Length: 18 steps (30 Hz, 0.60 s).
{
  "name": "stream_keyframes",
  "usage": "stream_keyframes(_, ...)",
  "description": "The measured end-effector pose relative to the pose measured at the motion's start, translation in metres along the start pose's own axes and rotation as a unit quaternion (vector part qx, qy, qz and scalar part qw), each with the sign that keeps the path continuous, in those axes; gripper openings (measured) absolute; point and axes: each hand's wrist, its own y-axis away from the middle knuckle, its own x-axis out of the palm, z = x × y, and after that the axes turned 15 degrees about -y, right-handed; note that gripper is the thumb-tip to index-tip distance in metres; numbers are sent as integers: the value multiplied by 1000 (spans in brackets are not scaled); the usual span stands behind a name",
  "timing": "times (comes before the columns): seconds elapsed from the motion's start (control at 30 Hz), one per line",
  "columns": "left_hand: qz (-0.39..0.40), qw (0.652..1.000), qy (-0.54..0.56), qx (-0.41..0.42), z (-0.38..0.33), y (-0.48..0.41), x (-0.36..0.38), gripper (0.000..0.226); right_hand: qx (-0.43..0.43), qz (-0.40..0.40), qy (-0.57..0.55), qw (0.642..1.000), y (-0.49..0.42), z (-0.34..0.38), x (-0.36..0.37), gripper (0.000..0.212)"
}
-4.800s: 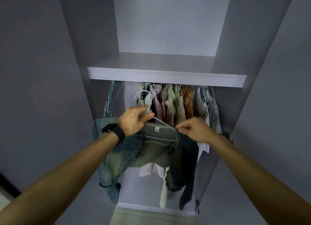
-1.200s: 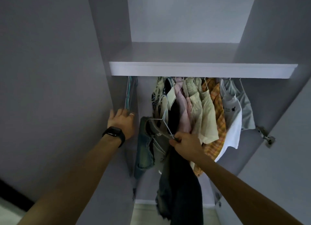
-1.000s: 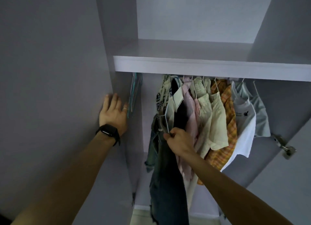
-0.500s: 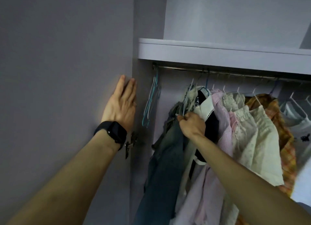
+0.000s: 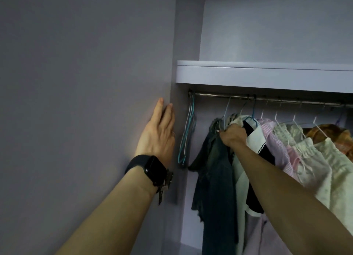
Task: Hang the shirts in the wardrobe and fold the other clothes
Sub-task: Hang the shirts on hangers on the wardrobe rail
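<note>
Faded denim shirt [image 5: 215, 170], shiny metal rail [image 5: 238, 97], matt painted wardrobe door [image 5: 86, 83].

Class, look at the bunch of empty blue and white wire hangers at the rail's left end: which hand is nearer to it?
Left. The left hand lies flat on the wardrobe door just beside the empty hangers; the right hand grips a hanger further along the rail.

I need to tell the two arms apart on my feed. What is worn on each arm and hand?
Both forearms are bare, with no sleeves or gloves in view. The left hand has a thin ring on one finger, and a black smartwatch with a dark rectangular face and black band sits on that wrist. The right hand wears nothing visible.
</note>
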Motion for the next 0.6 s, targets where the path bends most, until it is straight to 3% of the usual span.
stream_keyframes(0.2, 21, 1000, 5, 16, 0, 0, -1, 61, 24, 41, -24, 999, 24, -2, -8, 58)
stream_keyframes(0.47, 107, 989, 74, 67, 19, 0, -16, 68, 26, 145, 8, 989, 115, 30, -88, 37)
stream_keyframes(0.6, 168, 961, 195, 98, 37, 4, -31, 65, 28, 178, -9, 983, 172, 35, -154, 35)
